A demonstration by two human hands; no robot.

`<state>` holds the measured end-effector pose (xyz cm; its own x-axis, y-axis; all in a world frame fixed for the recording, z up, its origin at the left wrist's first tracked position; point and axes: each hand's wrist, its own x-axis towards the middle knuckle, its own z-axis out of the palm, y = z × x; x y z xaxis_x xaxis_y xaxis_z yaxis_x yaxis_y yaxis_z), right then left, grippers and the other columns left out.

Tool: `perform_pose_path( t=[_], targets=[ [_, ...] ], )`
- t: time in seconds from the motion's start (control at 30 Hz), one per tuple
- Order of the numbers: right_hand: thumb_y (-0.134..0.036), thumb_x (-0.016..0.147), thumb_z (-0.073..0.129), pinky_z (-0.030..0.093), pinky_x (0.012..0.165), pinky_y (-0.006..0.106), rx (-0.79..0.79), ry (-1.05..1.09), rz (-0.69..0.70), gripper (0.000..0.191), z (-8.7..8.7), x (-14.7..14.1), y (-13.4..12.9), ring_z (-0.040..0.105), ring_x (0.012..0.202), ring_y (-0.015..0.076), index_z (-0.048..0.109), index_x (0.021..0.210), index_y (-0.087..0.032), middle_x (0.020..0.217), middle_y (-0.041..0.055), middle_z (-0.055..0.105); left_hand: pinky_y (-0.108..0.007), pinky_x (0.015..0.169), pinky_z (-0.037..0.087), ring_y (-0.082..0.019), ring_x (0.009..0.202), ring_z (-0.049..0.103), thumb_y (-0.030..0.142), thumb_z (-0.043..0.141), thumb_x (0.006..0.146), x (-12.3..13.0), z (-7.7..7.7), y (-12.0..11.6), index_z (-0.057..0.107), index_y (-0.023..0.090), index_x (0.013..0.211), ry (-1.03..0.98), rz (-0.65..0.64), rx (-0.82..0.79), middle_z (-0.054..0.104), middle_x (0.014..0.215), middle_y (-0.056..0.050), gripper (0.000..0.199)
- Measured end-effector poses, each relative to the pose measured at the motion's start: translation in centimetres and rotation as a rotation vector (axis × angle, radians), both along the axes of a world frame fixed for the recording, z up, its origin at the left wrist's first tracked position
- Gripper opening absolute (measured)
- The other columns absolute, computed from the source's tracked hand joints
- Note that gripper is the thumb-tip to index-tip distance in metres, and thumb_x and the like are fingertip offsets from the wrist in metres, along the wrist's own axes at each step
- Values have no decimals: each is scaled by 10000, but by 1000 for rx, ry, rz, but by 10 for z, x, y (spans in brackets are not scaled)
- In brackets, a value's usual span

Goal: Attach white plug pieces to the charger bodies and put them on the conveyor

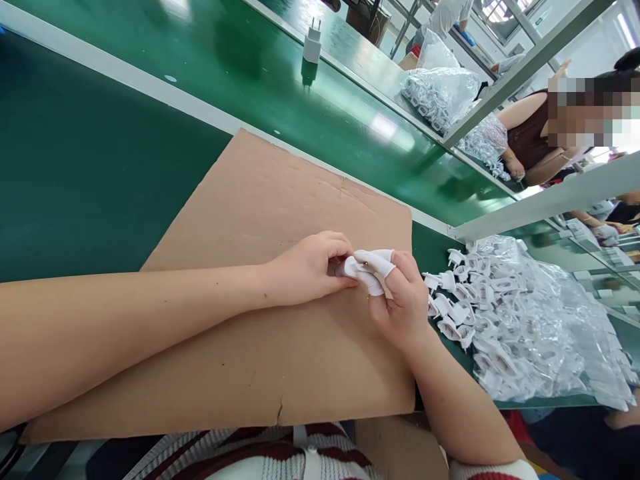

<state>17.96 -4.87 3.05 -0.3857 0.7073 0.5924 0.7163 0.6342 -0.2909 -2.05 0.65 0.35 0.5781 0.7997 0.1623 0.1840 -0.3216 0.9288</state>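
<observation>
Over the cardboard sheet (280,220), both hands meet at a small white plastic part (348,268). My left hand (320,267) is closed, its thumb and fingers pinching the part from the left. From the right, my right hand (400,293) grips the same part; white finger cots (376,259) cover some of its fingertips. Fingers hide most of the part, so its exact kind cannot be made out. Just right of my right hand lies a heap of loose white plastic pieces (453,300).
A clear plastic bag (540,320) of similar white pieces lies right of the cardboard. A white two-pin plug adapter (313,43) stands on the green surface beyond. Past metal frame bars (530,73), a co-worker (530,127) sits near more bagged parts (440,90).
</observation>
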Motion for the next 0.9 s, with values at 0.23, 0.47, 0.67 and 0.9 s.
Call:
perform_pose_path(
  t=[0.23, 0.47, 0.67, 0.9],
  targets=[
    [-80, 960, 554, 582, 766, 401, 16, -84, -50, 416, 0, -4, 0, 653, 905, 249, 652, 1317, -271, 1014, 91, 694, -341, 806, 538, -246, 949, 648, 427, 726, 863, 0, -2, 0, 741, 207, 911, -26, -7, 19, 689, 959, -57, 226],
    [-68, 952, 591, 568, 750, 401, 110, -53, -23, 475, 3, 0, -2, 667, 910, 249, 607, 1375, -283, 1036, 88, 711, -351, 806, 546, -253, 959, 655, 416, 746, 844, 0, -4, 0, 757, 211, 940, -26, -2, 11, 703, 977, -58, 226],
    [-82, 952, 574, 552, 770, 398, 42, -75, -17, 437, 0, 0, 0, 654, 896, 245, 627, 1336, -283, 1022, 83, 705, -327, 782, 530, -244, 952, 652, 414, 743, 852, 0, -4, 1, 740, 205, 883, -15, -3, 23, 697, 964, -53, 211],
    [-76, 945, 568, 549, 745, 369, 3, -87, -52, 369, 2, -1, 1, 664, 913, 239, 671, 1250, -256, 1021, 84, 708, -314, 781, 518, -229, 942, 646, 369, 738, 846, -1, -3, 2, 741, 193, 893, -20, -20, 34, 698, 948, -47, 182]
  ],
)
